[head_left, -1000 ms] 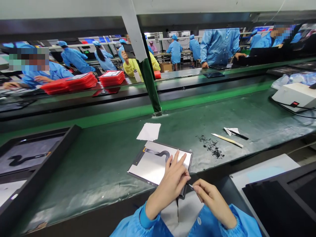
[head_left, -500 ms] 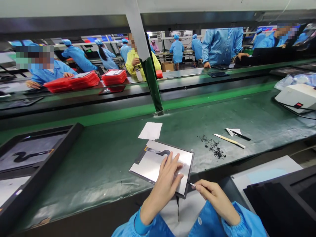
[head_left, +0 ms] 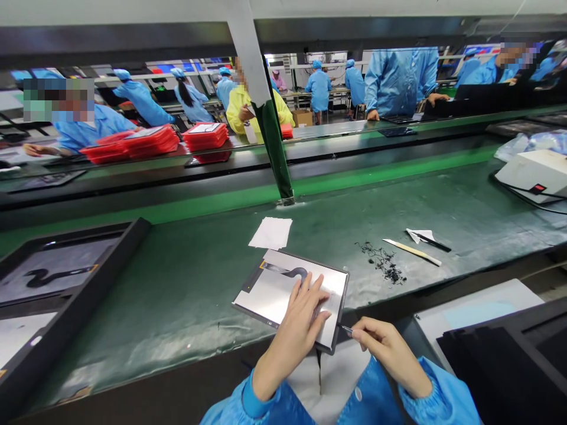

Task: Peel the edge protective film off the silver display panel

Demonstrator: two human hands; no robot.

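A flat display panel [head_left: 279, 294] with a silvery back, dark border and curved black ribbon cable [head_left: 297, 272] lies at the front edge of the green bench, its near corner jutting past the edge. My left hand [head_left: 302, 313] rests spread on top of the panel. In my right hand [head_left: 384, 344] a thin pointed tool [head_left: 346, 329] is pinched, its tip at the panel's right edge; the exact kind of tool is too small to make out. Black shavings [head_left: 390, 268] lie right of the panel, beside a cream-coloured stick-like tool [head_left: 411, 252].
Black tweezers-like tool [head_left: 434, 241] and a white scrap lie at the right. White sheets [head_left: 271, 232] sit behind the panel. A black tray [head_left: 128, 245] with more panels stands left, a white box with cord [head_left: 534, 174] far right. Co-workers sit across the line by red stacks [head_left: 206, 139].
My right hand and the thin tool have shifted very slightly along the panel's edge. My left hand stays on the panel. A co-worker's arm at the far left has moved outward.
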